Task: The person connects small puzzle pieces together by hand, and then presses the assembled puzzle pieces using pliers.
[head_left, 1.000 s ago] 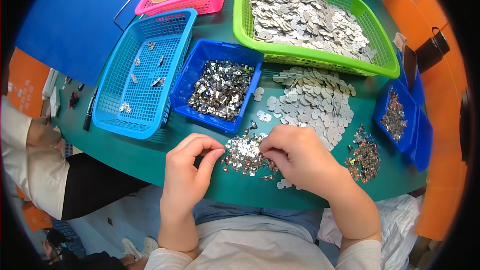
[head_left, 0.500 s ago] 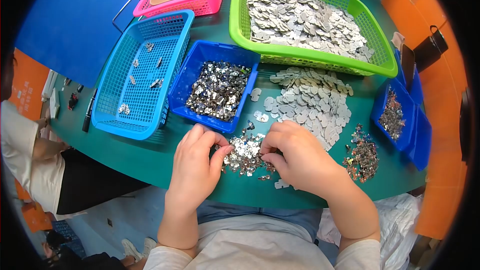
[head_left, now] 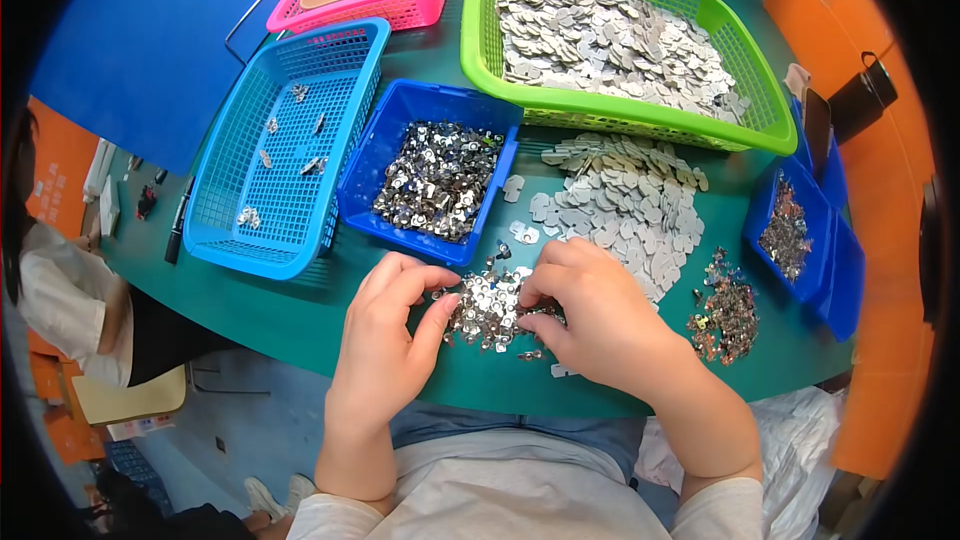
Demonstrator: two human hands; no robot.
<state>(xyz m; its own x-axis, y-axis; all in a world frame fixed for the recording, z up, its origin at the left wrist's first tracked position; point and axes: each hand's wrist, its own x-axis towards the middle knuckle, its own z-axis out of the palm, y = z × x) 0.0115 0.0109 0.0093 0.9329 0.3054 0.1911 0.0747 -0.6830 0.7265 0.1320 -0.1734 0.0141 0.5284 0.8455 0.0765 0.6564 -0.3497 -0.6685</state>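
A small heap of shiny metal pieces (head_left: pixel 488 312) lies on the green table in front of me. At its left edge is my left hand (head_left: pixel 385 325), thumb and index finger apart, with nothing plainly held between them. My right hand (head_left: pixel 580 305) is at the heap's right edge with fingers curled and thumb close to the index finger; what is between the tips is too small to make out. Just behind the heap, a dark blue bin (head_left: pixel 350 180) holds many similar small metal pieces (head_left: pixel 440 180). Flat grey metal plates (head_left: pixel 630 205) lie in a pile beyond my right hand.
A green basket (head_left: pixel 630 115) full of grey plates stands at the back. To the left are a light blue basket (head_left: pixel 255 130) with several small parts and a pink basket (head_left: pixel 410 15). Small coloured parts (head_left: pixel 725 315) lie at right, near a blue bin (head_left: pixel 800 285). A person (head_left: pixel 75 300) sits at left.
My left thumb and index finger have parted. The right hand has barely shifted at the heap. At the left, the seated person has leaned back, uncovering a yellowish stool.
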